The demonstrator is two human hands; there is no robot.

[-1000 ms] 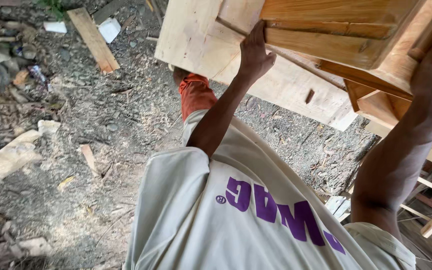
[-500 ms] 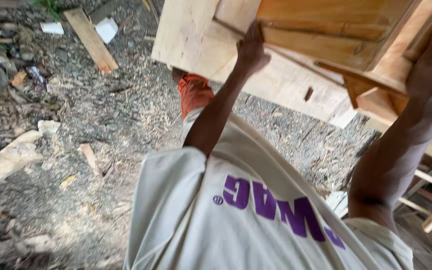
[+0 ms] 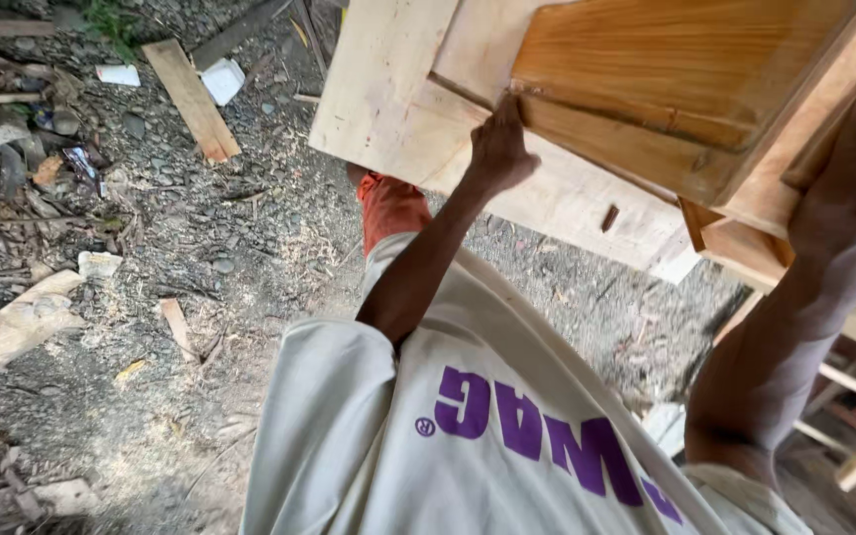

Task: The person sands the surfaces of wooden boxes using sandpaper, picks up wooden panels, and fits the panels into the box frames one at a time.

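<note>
Seen from the head camera, a person in a pale shirt with purple lettering holds a large wooden furniture piece (image 3: 676,109) up at chest height over a sawdust-strewn yard. The left hand (image 3: 497,154) is clamped on the near edge of its varnished orange-brown panel, fingers hooked out of sight behind the wood; the right hand (image 3: 849,188), at the far right of the frame, is wrapped around a corner of the frame, thumb pressed flat along it. The piece fills the upper right of the scene, tilted, with a paler unfinished board (image 3: 398,89) showing beyond it and clear of the ground. By the look of it the lift is done and the load is fully carried, with no spot to set it down in view. To the left, on the gravel, lie a loose plank (image 3: 190,99), a white scrap (image 3: 222,79) and an offcut (image 3: 12,327); an orange-clad leg (image 3: 388,208) shows below the load.
</note>
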